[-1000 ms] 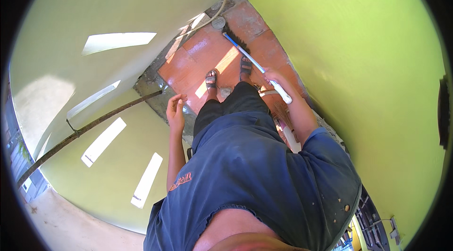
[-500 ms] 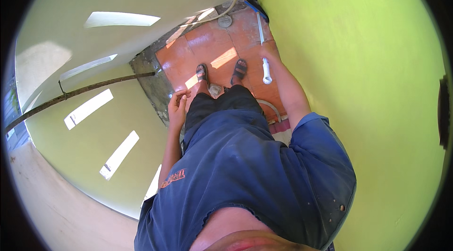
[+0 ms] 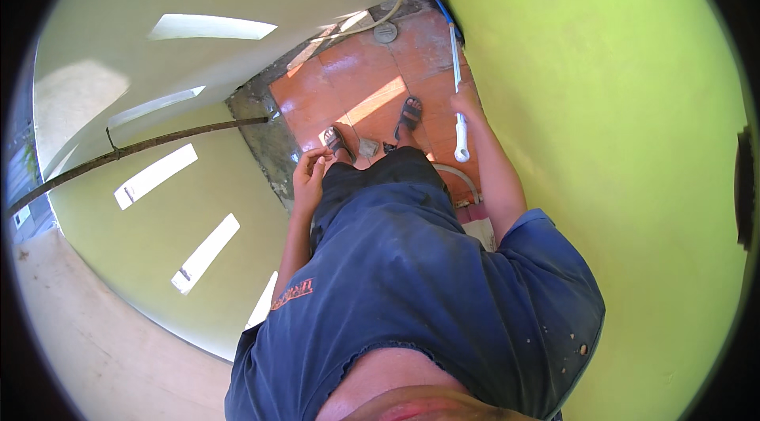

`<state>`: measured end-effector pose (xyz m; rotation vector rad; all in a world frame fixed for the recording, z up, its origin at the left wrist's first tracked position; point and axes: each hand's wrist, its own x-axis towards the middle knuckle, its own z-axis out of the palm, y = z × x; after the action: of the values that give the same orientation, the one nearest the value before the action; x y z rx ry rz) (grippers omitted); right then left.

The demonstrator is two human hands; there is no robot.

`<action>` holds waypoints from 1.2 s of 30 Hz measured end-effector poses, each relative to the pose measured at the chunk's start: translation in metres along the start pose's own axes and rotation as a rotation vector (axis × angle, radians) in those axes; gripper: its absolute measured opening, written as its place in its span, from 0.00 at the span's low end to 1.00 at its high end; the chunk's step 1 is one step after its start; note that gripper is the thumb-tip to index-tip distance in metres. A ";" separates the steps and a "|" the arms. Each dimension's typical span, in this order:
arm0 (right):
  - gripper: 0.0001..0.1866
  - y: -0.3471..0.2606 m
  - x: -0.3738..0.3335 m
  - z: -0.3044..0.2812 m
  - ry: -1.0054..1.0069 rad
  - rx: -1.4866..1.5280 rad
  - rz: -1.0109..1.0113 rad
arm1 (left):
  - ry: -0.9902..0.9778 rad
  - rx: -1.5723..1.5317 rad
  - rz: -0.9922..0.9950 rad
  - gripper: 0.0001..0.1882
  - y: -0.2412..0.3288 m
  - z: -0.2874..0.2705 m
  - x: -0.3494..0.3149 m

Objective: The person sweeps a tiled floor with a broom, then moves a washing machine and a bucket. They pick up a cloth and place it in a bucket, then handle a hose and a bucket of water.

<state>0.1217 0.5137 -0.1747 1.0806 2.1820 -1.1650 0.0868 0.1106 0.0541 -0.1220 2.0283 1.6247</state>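
My right hand (image 3: 468, 101) is closed round the pole of a long-handled floor squeegee (image 3: 455, 57). The white grip end of the pole hangs below my fist, toward me. Its blue head with a dark edge (image 3: 445, 11) rests in the far right corner, close against the green wall. My left hand (image 3: 310, 171) hangs beside my thigh, fingers loosely bent and apart, with nothing in it. My sandalled feet stand on the orange tiled floor (image 3: 317, 96).
A round drain cover (image 3: 385, 32) is set in the far floor. A hose (image 3: 392, 5) runs down the far wall, and a thin bar (image 3: 142, 150) spans the left side. A small greyish block (image 3: 368, 147) lies between my feet. The green wall (image 3: 602, 144) rises at my right.
The squeegee's head has swung right, along the green wall, with my right hand still on the pole. My left foot has shifted back toward me. My left hand hangs much as before.
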 end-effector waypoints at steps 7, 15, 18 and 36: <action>0.22 -0.011 -0.058 0.109 -0.367 0.152 0.118 | -0.099 0.031 0.018 0.11 -0.012 -0.036 0.012; 0.24 -0.012 -0.189 0.103 -0.429 0.438 0.156 | -0.270 0.074 0.100 0.10 -0.032 -0.101 0.027; 0.32 0.006 -0.213 0.114 -0.148 0.368 0.192 | -0.231 0.033 0.071 0.11 -0.041 -0.145 0.022; 0.33 0.031 -0.277 0.220 0.075 0.463 0.194 | -0.401 0.194 0.052 0.10 -0.059 -0.228 0.000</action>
<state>0.3157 0.2205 -0.1239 1.5057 1.8486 -1.6024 0.0311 -0.1173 0.0324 0.3047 1.8699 1.3432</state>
